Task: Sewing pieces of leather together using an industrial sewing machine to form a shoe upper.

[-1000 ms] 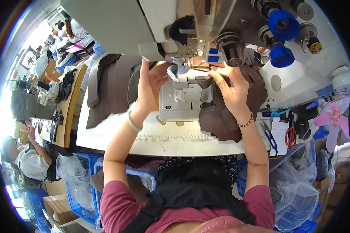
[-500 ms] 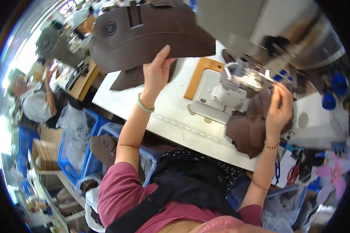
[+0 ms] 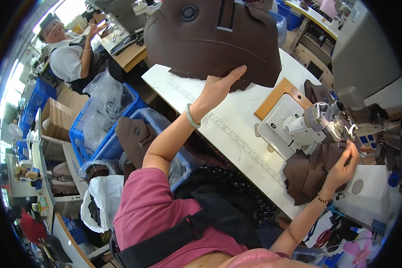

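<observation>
A large brown leather-like panel (image 3: 210, 49), with a round emblem and a slot, is raised above the white table (image 3: 230, 107). My left hand (image 3: 221, 87) grips its near edge, thumb on the facing side and the other fingers hidden behind. Further right, my right hand (image 3: 342, 169) has its fingertips pinched together just below the lit head of a sewing machine (image 3: 319, 120). Whatever lies between those fingertips is too small to make out. Several brown pieces (image 3: 306, 176) lie overlapping beside that hand, in front of the machine.
An orange-brown bracket (image 3: 277, 98) borders the machine's base. A ruler strip (image 3: 236, 138) runs along the table's near edge. Blue crates (image 3: 82, 147) with plastic bags stand left, near another brown panel (image 3: 131, 136). A co-worker (image 3: 71, 60) sits at the far left.
The view has turned, so the table and machine appear farther right and lower. My left hand still holds the panel up; my right hand stays by the machine head.
</observation>
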